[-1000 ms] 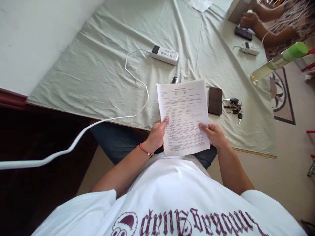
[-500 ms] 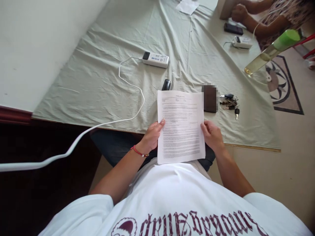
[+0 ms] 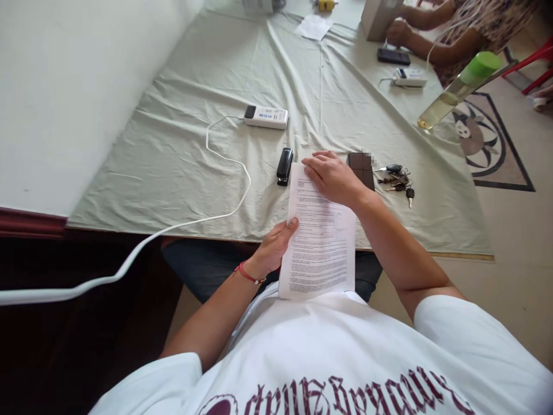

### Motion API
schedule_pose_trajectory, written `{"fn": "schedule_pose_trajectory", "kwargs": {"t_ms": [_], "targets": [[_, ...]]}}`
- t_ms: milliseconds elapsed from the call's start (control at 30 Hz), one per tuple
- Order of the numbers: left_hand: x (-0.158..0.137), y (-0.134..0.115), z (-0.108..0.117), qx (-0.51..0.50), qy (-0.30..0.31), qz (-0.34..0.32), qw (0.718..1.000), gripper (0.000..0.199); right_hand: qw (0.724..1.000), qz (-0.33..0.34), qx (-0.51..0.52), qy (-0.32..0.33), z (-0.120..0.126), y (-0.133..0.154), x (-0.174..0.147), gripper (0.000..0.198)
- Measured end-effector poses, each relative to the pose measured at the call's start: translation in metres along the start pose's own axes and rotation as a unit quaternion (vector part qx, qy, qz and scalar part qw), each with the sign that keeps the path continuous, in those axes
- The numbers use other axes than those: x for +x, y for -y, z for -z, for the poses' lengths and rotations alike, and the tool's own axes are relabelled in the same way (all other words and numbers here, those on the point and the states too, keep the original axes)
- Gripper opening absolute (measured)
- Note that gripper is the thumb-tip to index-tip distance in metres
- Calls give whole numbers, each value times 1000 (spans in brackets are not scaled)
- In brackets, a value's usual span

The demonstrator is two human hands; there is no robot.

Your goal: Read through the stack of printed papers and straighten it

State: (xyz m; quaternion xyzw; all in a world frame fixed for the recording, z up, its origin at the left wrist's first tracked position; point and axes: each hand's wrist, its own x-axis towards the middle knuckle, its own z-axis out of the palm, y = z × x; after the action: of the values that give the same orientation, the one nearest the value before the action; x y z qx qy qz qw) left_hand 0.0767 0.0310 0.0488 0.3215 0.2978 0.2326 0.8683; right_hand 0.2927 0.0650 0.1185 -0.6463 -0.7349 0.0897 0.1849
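Note:
A printed paper sheet (image 3: pixel 322 248) lies over the near edge of the cloth-covered table (image 3: pixel 181 150), its lower end against my white shirt. My left hand (image 3: pixel 276 246) grips the sheet's left edge, thumb on top. My right hand (image 3: pixel 332 176) lies flat, fingers spread, on the sheet's top end. A black stapler (image 3: pixel 284 165) rests just left of that hand. A dark phone (image 3: pixel 362 167) and a bunch of keys (image 3: pixel 397 180) lie just to its right.
A white power adapter (image 3: pixel 265 116) with a white cable (image 3: pixel 190 222) runs off the near table edge. A bottle with a green cap (image 3: pixel 458 86) stands at the right. Another person's hands (image 3: pixel 400 31) work at the far end beside a phone (image 3: pixel 393 56) and an adapter (image 3: pixel 409 77).
My right hand let go of the sheet's right edge and moved up onto its top end. The sheet tipped down onto the table, uncovering the stapler. The view shifted left.

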Motion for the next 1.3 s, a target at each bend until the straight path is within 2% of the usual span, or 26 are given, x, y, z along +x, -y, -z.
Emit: {"fn": "schedule_pose_trajectory", "kwargs": {"t_ms": [133, 333, 467, 600, 700, 833, 1000, 1167, 1300], "targets": [[0, 0, 2, -24, 4, -12, 1000, 56, 1000, 1, 2, 29, 1, 14, 3, 38], [1, 1, 3, -32, -24, -19, 999, 52, 994, -85, -7, 63, 5, 26, 13, 33], [0, 7, 9, -19, -88, -69, 994, 45, 990, -87, -9, 112, -16, 18, 25, 32], [-1, 11, 20, 27, -141, -71, 987, 39, 988, -58, -3, 146, -44, 11, 35, 33], [-1, 9, 27, 7, -133, -46, 990, 37, 987, -50, -7, 151, -60, 7, 40, 35], [0, 7, 32, -21, -121, -12, 992, 41, 985, -79, -5, 152, -70, 0, 45, 34], [8, 4, 33, -15, -135, -18, 991, 41, 982, -118, -16, 146, -76, -6, 52, 34], [13, 0, 31, -14, -130, -13, 991, 35, 991, -68, -41, 105, -78, -4, 48, 36], [13, -2, 29, -6, -133, -5, 991, 33, 992, -60, -21, 109, -78, -2, 43, 37]]}}
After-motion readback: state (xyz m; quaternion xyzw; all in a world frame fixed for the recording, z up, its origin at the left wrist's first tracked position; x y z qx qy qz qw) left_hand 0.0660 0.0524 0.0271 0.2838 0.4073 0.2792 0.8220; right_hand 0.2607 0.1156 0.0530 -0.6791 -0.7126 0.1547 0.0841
